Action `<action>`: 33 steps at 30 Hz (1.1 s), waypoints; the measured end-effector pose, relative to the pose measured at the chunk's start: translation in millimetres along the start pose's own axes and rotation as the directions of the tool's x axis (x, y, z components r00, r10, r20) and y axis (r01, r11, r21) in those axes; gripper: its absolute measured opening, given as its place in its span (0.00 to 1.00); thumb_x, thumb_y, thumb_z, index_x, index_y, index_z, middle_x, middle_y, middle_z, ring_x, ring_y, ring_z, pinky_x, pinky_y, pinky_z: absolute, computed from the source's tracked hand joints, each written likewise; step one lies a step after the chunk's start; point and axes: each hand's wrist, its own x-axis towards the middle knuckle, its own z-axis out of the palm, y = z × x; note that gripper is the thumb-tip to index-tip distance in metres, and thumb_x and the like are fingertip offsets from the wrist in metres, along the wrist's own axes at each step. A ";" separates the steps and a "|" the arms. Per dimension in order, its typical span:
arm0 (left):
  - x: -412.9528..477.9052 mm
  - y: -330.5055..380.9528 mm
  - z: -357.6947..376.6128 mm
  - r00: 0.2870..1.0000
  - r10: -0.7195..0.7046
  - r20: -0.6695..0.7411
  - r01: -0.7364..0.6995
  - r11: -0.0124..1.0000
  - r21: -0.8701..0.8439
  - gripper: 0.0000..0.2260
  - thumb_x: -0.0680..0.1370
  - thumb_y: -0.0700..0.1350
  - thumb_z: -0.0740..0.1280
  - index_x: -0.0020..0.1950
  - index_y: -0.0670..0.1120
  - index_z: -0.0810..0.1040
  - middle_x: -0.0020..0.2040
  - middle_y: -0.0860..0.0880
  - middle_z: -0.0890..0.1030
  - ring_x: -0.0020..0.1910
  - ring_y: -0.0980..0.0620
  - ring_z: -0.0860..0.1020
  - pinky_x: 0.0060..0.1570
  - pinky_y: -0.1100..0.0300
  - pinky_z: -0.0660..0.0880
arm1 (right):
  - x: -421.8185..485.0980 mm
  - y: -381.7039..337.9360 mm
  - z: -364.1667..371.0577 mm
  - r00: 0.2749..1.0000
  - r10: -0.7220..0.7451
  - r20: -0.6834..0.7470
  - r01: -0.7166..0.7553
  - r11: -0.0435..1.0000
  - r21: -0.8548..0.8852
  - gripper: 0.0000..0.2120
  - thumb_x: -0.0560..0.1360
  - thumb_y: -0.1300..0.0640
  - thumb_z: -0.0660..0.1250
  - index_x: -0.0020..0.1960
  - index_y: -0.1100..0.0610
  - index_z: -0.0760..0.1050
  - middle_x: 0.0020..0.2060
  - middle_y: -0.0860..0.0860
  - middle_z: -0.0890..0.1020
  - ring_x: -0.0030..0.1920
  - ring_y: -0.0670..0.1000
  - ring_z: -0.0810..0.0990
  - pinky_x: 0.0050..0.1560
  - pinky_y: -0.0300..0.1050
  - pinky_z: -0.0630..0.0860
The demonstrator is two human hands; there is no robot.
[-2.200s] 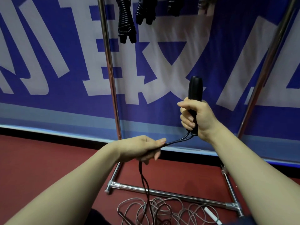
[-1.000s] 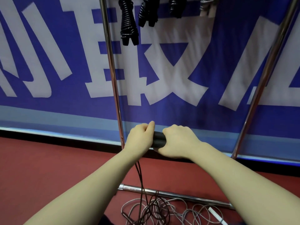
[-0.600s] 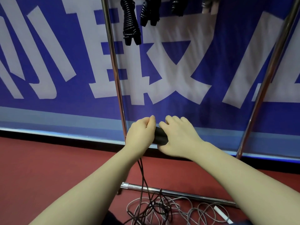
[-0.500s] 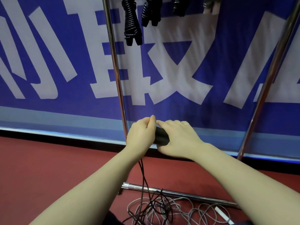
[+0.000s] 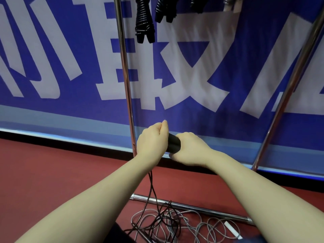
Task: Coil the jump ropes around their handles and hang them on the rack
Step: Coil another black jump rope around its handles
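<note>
One head-worn camera looks forward and down, near the rack [image 5: 126, 85].

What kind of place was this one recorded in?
Probably a sports hall or gym: red flooring, a big blue banner along the wall, and a metal rack hung with coiled jump ropes.

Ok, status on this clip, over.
Left hand and right hand grip black handles. Black rope hangs loose to floor, uncoiled. Grey rope tangled with it below.

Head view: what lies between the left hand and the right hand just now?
In the head view, a short exposed stretch of the black handle spans from the left hand to the right hand. Both hands grip it, and nothing else lies between them.
</note>
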 end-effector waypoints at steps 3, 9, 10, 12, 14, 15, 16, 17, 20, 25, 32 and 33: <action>1.1 0.7 2.0 1.000 0.021 0.005 -0.021 0.999 -0.033 0.20 0.83 0.51 0.54 0.32 0.46 0.60 0.29 0.51 0.66 0.31 0.51 0.65 0.33 0.55 0.61 | -0.7 2.8 -7.8 1.000 -0.003 -0.006 0.003 1.000 -0.027 0.07 0.67 0.56 0.68 0.37 0.54 0.69 0.31 0.49 0.77 0.31 0.52 0.75 0.30 0.43 0.67; 0.0 1.0 6.6 0.999 0.036 0.012 -0.036 0.998 -0.048 0.20 0.83 0.51 0.54 0.33 0.46 0.60 0.29 0.51 0.65 0.30 0.51 0.64 0.33 0.55 0.61 | -6.8 4.4 -12.8 1.000 0.017 -0.006 -0.017 0.999 -0.036 0.06 0.68 0.63 0.65 0.36 0.57 0.68 0.31 0.51 0.75 0.30 0.52 0.71 0.30 0.45 0.68; -0.2 1.2 7.6 0.999 0.036 0.015 -0.035 0.998 -0.046 0.20 0.84 0.52 0.54 0.33 0.46 0.60 0.29 0.51 0.65 0.30 0.51 0.64 0.33 0.55 0.60 | -7.1 5.8 -12.4 1.000 0.022 0.003 -0.022 0.999 -0.027 0.06 0.68 0.62 0.65 0.37 0.57 0.68 0.31 0.52 0.75 0.30 0.52 0.72 0.30 0.46 0.69; -0.2 2.0 8.8 0.999 0.036 0.023 -0.035 0.998 -0.052 0.20 0.84 0.52 0.54 0.33 0.46 0.60 0.29 0.51 0.65 0.30 0.51 0.65 0.33 0.55 0.61 | -7.3 8.2 -13.4 0.999 0.028 0.024 -0.028 0.999 -0.017 0.07 0.68 0.59 0.67 0.37 0.56 0.69 0.32 0.51 0.76 0.31 0.52 0.74 0.31 0.47 0.71; 0.4 1.7 9.8 0.999 0.040 0.033 -0.038 0.997 -0.067 0.20 0.83 0.52 0.54 0.33 0.46 0.61 0.29 0.51 0.66 0.31 0.51 0.65 0.34 0.55 0.62 | -8.5 8.2 -15.6 0.999 0.028 0.032 -0.026 0.998 -0.049 0.08 0.68 0.56 0.69 0.38 0.54 0.69 0.32 0.49 0.77 0.33 0.52 0.76 0.33 0.46 0.72; 0.3 1.6 10.0 0.998 0.047 0.040 -0.044 0.996 -0.078 0.20 0.83 0.52 0.54 0.33 0.46 0.61 0.30 0.51 0.67 0.31 0.51 0.66 0.34 0.55 0.63 | -9.6 7.3 -17.1 0.999 0.027 0.018 -0.026 0.997 -0.077 0.07 0.68 0.55 0.68 0.38 0.53 0.69 0.33 0.49 0.78 0.33 0.51 0.77 0.32 0.44 0.72; 0.8 0.0 10.1 0.997 0.060 0.052 -0.055 0.994 -0.095 0.20 0.83 0.52 0.54 0.34 0.45 0.61 0.30 0.50 0.67 0.32 0.51 0.66 0.35 0.55 0.65 | -11.3 6.1 -19.0 1.000 0.027 -0.005 -0.027 0.994 -0.107 0.07 0.68 0.54 0.68 0.39 0.53 0.69 0.33 0.48 0.78 0.34 0.51 0.77 0.32 0.43 0.71; 1.5 -1.2 8.7 0.994 0.080 0.074 -0.071 0.990 -0.124 0.20 0.84 0.53 0.54 0.34 0.45 0.62 0.31 0.50 0.67 0.32 0.51 0.66 0.35 0.57 0.66 | -13.0 4.6 -21.1 0.999 0.024 -0.027 -0.028 0.989 -0.146 0.07 0.68 0.53 0.67 0.39 0.52 0.69 0.34 0.48 0.77 0.34 0.51 0.76 0.31 0.43 0.70; 6.9 -5.7 -1.7 0.954 0.147 0.261 -0.085 0.969 -0.233 0.22 0.83 0.58 0.55 0.37 0.43 0.67 0.30 0.49 0.69 0.29 0.53 0.67 0.29 0.65 0.66 | -18.2 -0.2 -27.6 0.999 -0.009 -0.049 -0.006 0.955 -0.296 0.09 0.69 0.54 0.65 0.37 0.51 0.64 0.33 0.47 0.74 0.34 0.52 0.73 0.30 0.44 0.65; 13.1 -17.2 -14.8 0.725 0.086 0.683 0.166 0.941 -0.295 0.40 0.75 0.73 0.40 0.43 0.49 0.84 0.28 0.43 0.70 0.28 0.50 0.68 0.40 0.58 0.69 | -20.1 -4.0 -34.1 0.997 -0.022 -0.075 -0.001 0.956 -0.293 0.10 0.69 0.56 0.65 0.37 0.52 0.62 0.34 0.48 0.73 0.34 0.53 0.72 0.31 0.44 0.64; 27.5 -34.5 -24.4 0.556 0.052 0.829 0.373 0.876 -0.305 0.35 0.78 0.67 0.51 0.47 0.36 0.81 0.28 0.45 0.62 0.24 0.51 0.61 0.28 0.58 0.57 | -17.2 -5.1 -42.7 0.996 -0.076 -0.040 0.058 0.940 -0.337 0.11 0.69 0.54 0.65 0.37 0.51 0.62 0.33 0.48 0.72 0.33 0.51 0.71 0.32 0.45 0.65; 26.1 -32.1 -25.1 0.572 0.069 0.817 0.356 0.877 -0.324 0.31 0.80 0.60 0.51 0.42 0.38 0.83 0.25 0.46 0.65 0.23 0.52 0.61 0.28 0.59 0.58 | -15.8 -3.7 -42.4 0.996 -0.082 -0.028 0.066 0.931 -0.358 0.11 0.69 0.54 0.65 0.36 0.51 0.62 0.33 0.48 0.72 0.33 0.51 0.71 0.33 0.45 0.65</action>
